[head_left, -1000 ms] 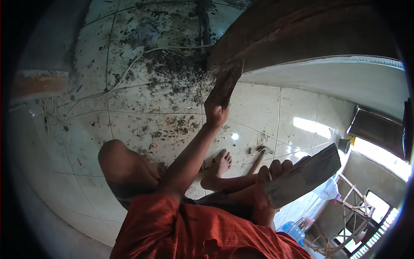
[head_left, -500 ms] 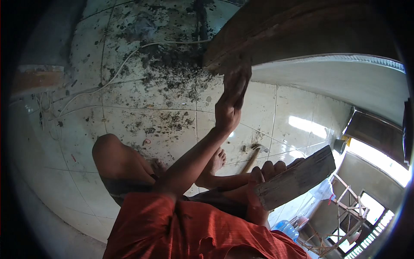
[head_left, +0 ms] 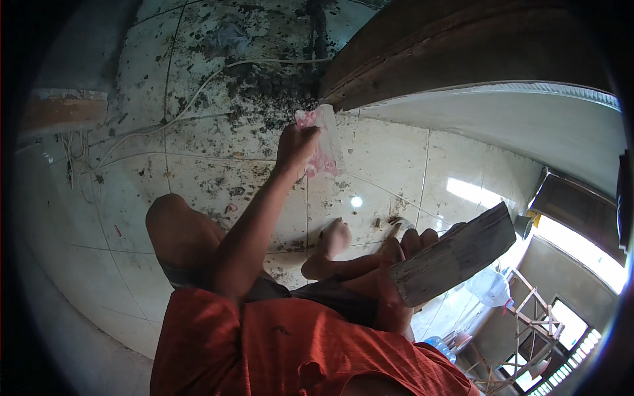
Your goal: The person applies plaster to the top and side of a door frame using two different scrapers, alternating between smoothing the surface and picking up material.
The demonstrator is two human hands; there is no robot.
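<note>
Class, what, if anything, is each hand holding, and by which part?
Left hand: a flat, pale, pink-patched piece, by its left side. Right hand: a grey board, near its lower-left end.

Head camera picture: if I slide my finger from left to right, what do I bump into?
Brown block → bent knee → left hand holding a pink-and-white piece → grey plank in the right hand → wooden frame.

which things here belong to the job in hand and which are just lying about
Likely the job:
pink-stained flat piece in the left hand
grey board in the right hand

Apparently just lying about:
pale cable on the tiles
clear plastic jug
hammer, partly hidden
</note>
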